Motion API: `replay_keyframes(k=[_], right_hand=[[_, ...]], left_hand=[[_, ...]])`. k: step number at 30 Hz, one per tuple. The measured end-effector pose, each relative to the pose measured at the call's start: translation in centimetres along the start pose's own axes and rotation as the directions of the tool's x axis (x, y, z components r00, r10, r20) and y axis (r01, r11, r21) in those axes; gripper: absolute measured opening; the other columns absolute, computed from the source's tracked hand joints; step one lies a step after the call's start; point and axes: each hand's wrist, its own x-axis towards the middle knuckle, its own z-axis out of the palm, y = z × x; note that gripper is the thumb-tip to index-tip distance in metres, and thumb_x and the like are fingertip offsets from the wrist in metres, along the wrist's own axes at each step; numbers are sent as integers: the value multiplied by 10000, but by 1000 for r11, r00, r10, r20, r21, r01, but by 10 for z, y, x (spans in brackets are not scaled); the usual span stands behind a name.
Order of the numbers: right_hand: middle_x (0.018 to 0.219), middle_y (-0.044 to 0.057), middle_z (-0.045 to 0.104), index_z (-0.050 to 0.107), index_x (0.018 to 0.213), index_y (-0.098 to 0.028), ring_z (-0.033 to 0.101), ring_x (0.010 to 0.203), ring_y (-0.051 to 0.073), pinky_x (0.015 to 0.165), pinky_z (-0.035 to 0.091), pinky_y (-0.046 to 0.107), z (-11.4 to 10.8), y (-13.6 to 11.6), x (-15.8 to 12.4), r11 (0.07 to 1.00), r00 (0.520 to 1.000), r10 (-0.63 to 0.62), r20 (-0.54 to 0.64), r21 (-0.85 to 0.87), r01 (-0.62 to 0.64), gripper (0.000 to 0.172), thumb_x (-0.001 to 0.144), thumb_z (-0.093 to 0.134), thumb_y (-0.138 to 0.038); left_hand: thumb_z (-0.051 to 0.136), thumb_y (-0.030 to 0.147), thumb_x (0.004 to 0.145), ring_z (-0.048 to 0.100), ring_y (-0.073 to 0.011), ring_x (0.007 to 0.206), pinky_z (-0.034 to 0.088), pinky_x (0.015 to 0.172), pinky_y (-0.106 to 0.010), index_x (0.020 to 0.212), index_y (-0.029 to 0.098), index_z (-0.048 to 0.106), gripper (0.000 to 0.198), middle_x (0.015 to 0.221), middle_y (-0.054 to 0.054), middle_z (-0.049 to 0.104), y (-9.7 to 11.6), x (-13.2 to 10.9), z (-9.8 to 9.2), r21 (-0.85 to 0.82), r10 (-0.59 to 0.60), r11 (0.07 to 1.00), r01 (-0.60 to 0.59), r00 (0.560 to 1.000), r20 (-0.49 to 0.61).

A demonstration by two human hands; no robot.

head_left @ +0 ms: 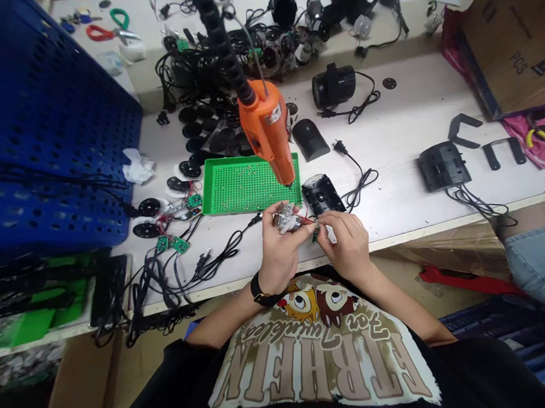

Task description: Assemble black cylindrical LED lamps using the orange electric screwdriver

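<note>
Silver metal module (286,219) with red wires, clamped in the left hand (279,247), held over the bench (395,156) near its front edge. Right hand (346,242): fingers pinched together on a small green circuit board (315,234), just beside the module. Black lamp housing (323,193) lies directly beyond the hands, touching neither. Green perforated tray (250,184) to its left, with small screws scattered inside. Orange power screwdriver (265,126) hangs tip-down over the tray's far corner, directly ahead of the hands; its black flexible arm (222,47) crosses the view above the bench. Left along the bench: loose green circuit boards (171,244), black discs (191,137), tangled black cords (166,277). Blue perforated panel (59,135) stands at far left. Cardboard box (517,53) sits at far right.
</note>
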Motion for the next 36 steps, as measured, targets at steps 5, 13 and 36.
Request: replay_keyframes(k=[5,13,36], right_hand=[[944,83,770,614,1007,-219,736,886,219,773,585,355,5,-2,-2,995,997,77,31,64,-79,103,980,567,-132],[962,77,734,604,997,-222,718,911,198,800,597,332,7,-3,-2,956,981,182,72,219,-194,94,985,557,-141],[937,40,745,685,917,-213,681,848,168,758,540,315,-1,0,11,728,834,464,298,407,-551,81,921,607,-189]], left_hand=[[963,124,529,675,-136,943,568,879,-300,1088,260,546,711,1028,23,657,0,1,-2,-3,-12,1000,12,1000,4],[953,102,536,689,-118,853,579,870,-296,1085,251,538,704,993,27,679,4,3,-4,2,-48,999,47,999,21],[937,96,535,669,-137,952,568,913,-324,1075,258,537,692,1039,25,643,7,3,-8,-39,-87,995,88,996,29]])
